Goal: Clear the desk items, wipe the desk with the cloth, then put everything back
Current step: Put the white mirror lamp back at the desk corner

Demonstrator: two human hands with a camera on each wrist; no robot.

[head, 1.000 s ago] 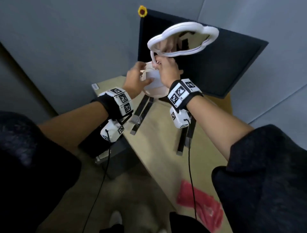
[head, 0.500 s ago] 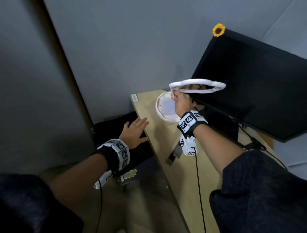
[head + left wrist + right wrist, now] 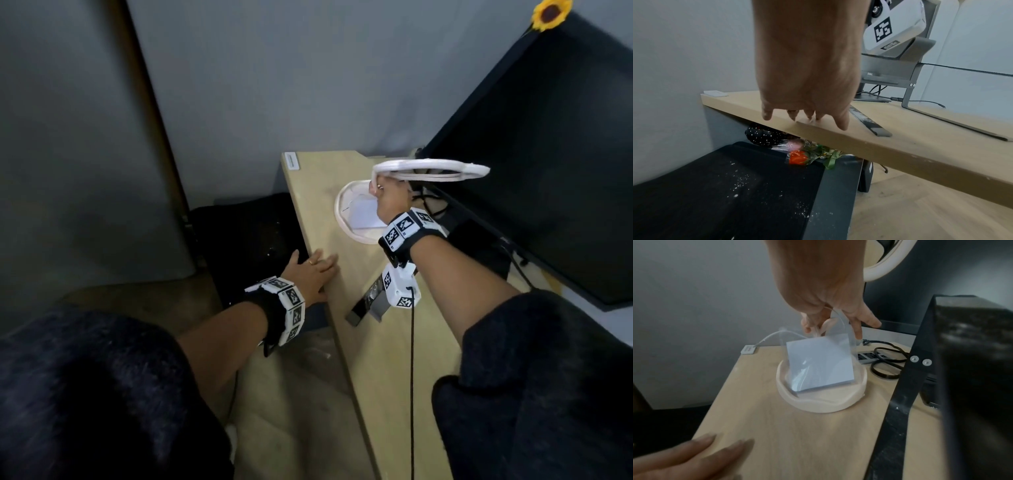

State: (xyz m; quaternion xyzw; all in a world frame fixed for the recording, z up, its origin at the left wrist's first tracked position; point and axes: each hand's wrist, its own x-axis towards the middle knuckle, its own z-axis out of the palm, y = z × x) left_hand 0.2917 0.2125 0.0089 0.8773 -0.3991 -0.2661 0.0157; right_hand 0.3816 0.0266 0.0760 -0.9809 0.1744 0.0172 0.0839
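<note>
The left hand point(image 3: 310, 274) has let go of the white cloud-framed stand mirror point(image 3: 430, 170) and lies flat-fingered on the pale wooden desk's point(image 3: 383, 359) edge. The right hand point(image 3: 390, 198) alone pinches its stem, base dish on the desk, seemingly set back. The cloth is out of frame.

Left hand point(image 3: 807, 65) flat, fingertips point(image 3: 841, 123) on the counter point(image 3: 920, 146) edge; a rose point(image 3: 797, 158) lies underneath.

desk point(image 3: 383, 342): light wood | on it: white tray point(image 3: 346, 224), monitor stand point(image 3: 941, 116), power strip point(image 3: 869, 357), small white tag point(image 3: 291, 161) at far corner
</note>
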